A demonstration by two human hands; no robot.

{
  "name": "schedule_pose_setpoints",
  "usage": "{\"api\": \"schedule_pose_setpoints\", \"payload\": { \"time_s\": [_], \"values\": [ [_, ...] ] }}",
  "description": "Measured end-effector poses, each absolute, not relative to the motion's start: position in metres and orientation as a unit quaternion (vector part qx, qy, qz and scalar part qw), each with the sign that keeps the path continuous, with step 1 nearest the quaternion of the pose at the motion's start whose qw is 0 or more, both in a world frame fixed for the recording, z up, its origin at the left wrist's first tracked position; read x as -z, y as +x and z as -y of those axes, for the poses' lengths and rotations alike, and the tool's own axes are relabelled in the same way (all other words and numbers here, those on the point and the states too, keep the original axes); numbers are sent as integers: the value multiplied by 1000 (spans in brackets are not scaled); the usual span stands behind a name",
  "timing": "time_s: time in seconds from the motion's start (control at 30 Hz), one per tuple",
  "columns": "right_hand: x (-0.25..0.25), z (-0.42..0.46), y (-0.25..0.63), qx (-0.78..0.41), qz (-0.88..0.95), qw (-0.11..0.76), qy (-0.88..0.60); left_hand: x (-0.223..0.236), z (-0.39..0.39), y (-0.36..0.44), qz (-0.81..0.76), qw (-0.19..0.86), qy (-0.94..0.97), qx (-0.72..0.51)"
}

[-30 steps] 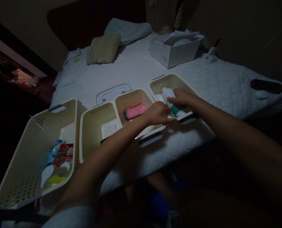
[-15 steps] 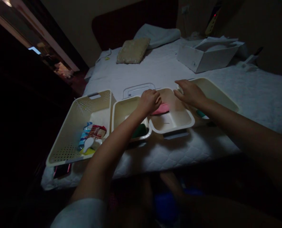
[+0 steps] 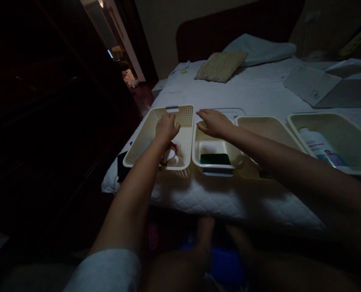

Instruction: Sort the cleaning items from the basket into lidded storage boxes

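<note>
The fingers of the left hand (image 3: 167, 127) are bent downward over the perforated basket (image 3: 185, 115), the thumb apart on the right; their undersides are hidden, so I cannot tell whether they hold anything. The right hand (image 3: 214, 123) is above the far left part of the solid bin (image 3: 195, 150), thumb and fingertips parted with a bare gap between them. Below the left hand, near the basket's near end, lie white rounded pieces (image 3: 169, 156) and something red, partly covered by the forearm. At the near end of the solid bin lies a dark green pad (image 3: 215, 159). Farther right, the right forearm crosses a third bin (image 3: 265, 125); beyond it, a white bottle (image 3: 315, 142) lies slanted in the rightmost bin (image 3: 350, 142). All four containers stand on a bed (image 3: 265, 91), with a beige cushion (image 3: 221, 67) at the far side.
</note>
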State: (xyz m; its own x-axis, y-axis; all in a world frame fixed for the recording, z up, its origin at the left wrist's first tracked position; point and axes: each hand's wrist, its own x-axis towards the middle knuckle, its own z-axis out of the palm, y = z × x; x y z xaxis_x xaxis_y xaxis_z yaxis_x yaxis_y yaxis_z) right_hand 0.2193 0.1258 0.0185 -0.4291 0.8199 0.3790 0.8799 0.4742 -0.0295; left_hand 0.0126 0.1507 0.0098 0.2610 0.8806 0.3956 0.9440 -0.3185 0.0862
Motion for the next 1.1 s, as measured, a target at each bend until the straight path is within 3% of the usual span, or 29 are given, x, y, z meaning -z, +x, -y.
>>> {"api": "schedule_pose_setpoints", "payload": {
  "time_s": [0.33,0.9,1.1],
  "values": [
    [-10,-143,127,85,894,124,-422,11,-144,-78,636,72,-756,139],
    [23,-174,72,57,916,102,-384,59,-146,-113,682,-22,-714,156],
    [27,-189,57,133,935,87,-317,61,-144,-115,693,-47,-705,144]
  ]
}}
